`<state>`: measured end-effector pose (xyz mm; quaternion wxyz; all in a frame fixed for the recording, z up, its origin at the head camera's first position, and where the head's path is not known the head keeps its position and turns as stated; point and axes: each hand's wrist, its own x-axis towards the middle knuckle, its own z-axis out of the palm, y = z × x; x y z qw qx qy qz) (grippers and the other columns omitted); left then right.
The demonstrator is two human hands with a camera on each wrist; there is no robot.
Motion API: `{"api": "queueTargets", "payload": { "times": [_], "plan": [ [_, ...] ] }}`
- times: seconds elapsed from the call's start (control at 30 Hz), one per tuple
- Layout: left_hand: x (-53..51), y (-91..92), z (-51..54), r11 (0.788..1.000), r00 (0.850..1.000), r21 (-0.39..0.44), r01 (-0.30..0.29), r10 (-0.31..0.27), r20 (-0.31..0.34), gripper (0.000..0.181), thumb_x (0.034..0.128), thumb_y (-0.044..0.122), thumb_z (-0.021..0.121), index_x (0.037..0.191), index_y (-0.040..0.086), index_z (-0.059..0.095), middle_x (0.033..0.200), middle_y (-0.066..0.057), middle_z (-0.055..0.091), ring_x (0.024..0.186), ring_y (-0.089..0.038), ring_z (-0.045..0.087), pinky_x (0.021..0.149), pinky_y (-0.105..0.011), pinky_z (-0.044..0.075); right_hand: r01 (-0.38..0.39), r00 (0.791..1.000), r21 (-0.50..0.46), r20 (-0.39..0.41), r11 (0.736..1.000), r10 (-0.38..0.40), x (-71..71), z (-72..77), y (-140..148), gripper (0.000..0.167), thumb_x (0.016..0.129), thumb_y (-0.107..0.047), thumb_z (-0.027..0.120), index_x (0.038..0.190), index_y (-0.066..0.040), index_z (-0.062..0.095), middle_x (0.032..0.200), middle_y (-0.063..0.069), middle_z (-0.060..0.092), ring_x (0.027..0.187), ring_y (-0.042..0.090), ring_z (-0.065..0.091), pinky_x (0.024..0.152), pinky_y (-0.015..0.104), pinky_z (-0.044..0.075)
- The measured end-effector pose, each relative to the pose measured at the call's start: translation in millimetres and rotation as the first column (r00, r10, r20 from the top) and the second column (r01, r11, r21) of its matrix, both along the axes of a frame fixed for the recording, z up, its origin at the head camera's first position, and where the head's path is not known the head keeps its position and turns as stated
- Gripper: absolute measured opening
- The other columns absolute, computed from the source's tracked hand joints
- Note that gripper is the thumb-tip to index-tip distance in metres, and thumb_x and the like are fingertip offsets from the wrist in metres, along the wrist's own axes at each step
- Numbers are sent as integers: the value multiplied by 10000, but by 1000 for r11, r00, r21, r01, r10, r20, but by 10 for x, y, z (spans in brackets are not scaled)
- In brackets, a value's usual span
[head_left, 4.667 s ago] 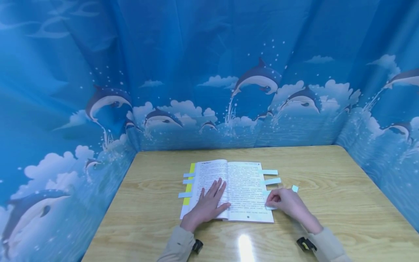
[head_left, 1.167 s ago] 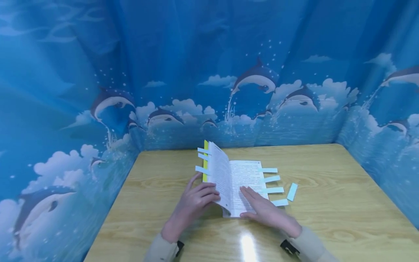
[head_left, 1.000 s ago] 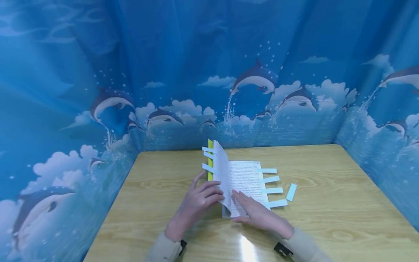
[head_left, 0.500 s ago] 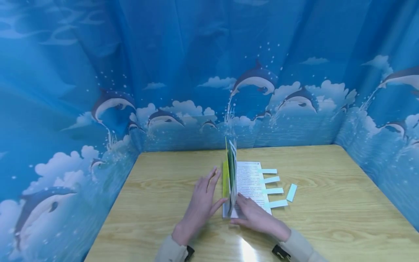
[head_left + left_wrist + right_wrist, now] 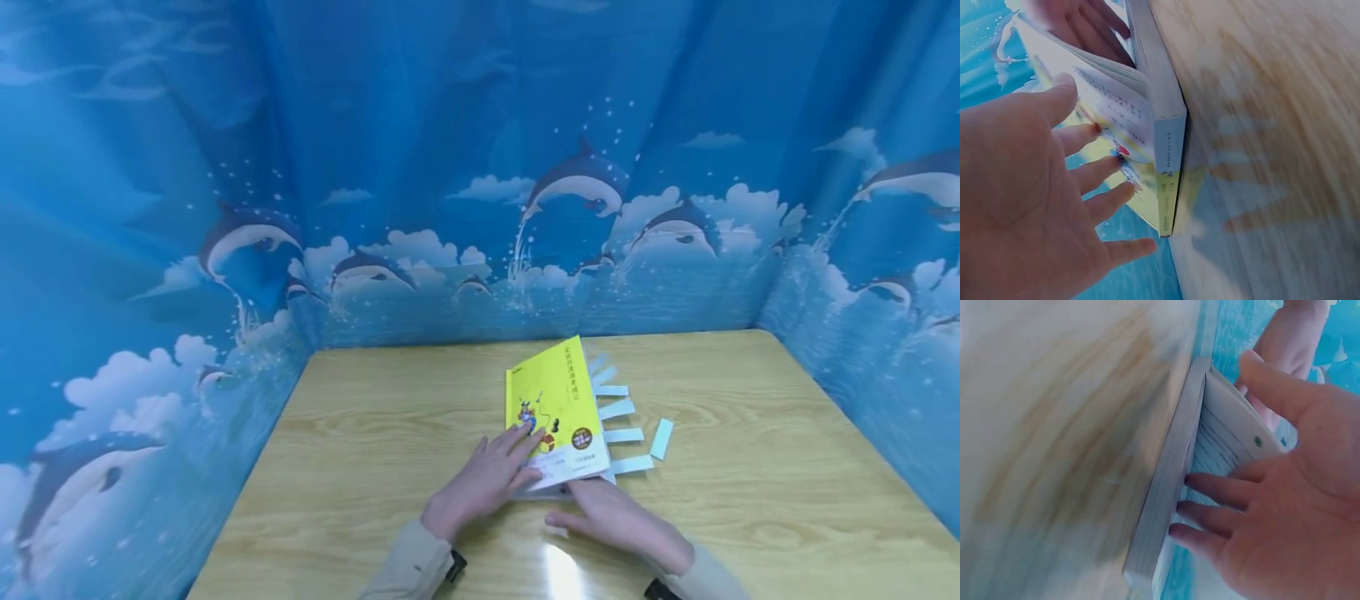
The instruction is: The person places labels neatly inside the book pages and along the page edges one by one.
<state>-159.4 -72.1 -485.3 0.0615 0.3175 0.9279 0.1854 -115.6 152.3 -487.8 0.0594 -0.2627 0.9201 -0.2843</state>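
Observation:
A book with a yellow cover (image 5: 543, 383) lies nearly closed on the table, its front cover and upper pages tilted up on the right. My left hand (image 5: 489, 477) touches the cover's lower left with fingers spread; the left wrist view shows them straight against it beside the spine (image 5: 1166, 169). My right hand (image 5: 617, 515) has its fingers between the raised pages and the lower page block (image 5: 1169, 475), hidden from above by the cover. Several pale blue sticky tabs (image 5: 624, 435) stick out from the book's right edge.
One loose pale blue strip (image 5: 662, 438) lies on the wooden table (image 5: 780, 467) to the right of the book. A blue dolphin-print curtain (image 5: 420, 167) surrounds the table's back and sides.
The book's left half has swung up and over to the right, so the yellow cover now faces up. My left hand has followed it onto the cover; my right hand ends up under the pages.

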Motion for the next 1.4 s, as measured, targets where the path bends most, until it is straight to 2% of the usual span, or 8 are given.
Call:
{"api": "queueTargets", "payload": {
  "times": [0.3,0.43,0.6,0.7,0.77,1.0,1.2,1.4],
  "plan": [
    [-46,41,-37,1000,1000,-24,11,-10,23,589,1071,508,365,1603,263,310,1680,-44,222,1535,-278,238,1182,-659,229,-142,990,147,29,979,139,203,161,376,695,941,-502,658,1415,-3,567,1433,204,567,1267,405,569,1012,558,499],
    [-48,44,-34,999,999,-23,25,-24,30,564,1074,480,387,1592,264,338,1676,-42,234,1535,-276,236,1179,-668,221,-138,990,104,38,985,135,198,333,492,434,951,-390,688,1228,-57,722,1193,73,737,1057,220,703,847,391,597],
    [-88,46,-20,999,999,-39,28,-27,21,563,1055,445,477,1573,247,382,1671,-40,246,1535,-277,238,1174,-670,234,-26,986,91,-161,996,40,70,494,406,207,947,-254,712,1066,-99,781,1033,22,774,938,187,731,783,377,608],
    [-155,62,-15,998,1000,-58,26,-26,2,619,1023,454,550,1573,222,387,1673,-52,245,1535,-283,236,1166,-674,254,10,956,153,-291,988,35,-66,475,304,315,960,-237,701,1212,-50,723,1254,139,701,1144,330,671,901,481,581],
    [-203,73,-22,997,1000,-74,22,-23,-6,668,999,480,583,1576,210,382,1675,-61,239,1535,-287,236,1157,-683,264,3,956,199,-287,980,55,-161,418,249,456,968,-272,692,1338,-12,637,1407,212,587,1271,397,578,965,522,545],
    [-270,80,-45,993,999,-119,-9,15,52,797,951,581,592,1607,229,307,1693,-29,174,1544,-282,203,1154,-714,221,-43,994,239,-83,970,64,-413,150,180,783,945,-431,680,1537,-4,396,1629,267,234,1473,467,285,1126,599,375],
    [-254,127,-63,984,997,-176,-35,46,58,800,950,604,577,1611,254,292,1700,0,138,1546,-272,197,1154,-718,215,-60,998,241,27,969,55,-479,60,220,851,934,-471,681,1576,-38,329,1648,265,176,1457,478,311,1060,612,445],
    [-220,138,-68,982,996,-176,-64,75,56,797,952,611,562,1610,253,291,1703,6,116,1547,-276,193,1155,-733,170,-79,997,221,33,972,74,-511,40,239,843,939,-461,678,1577,-37,325,1642,280,182,1441,493,328,1049,619,452]
  ]
}}
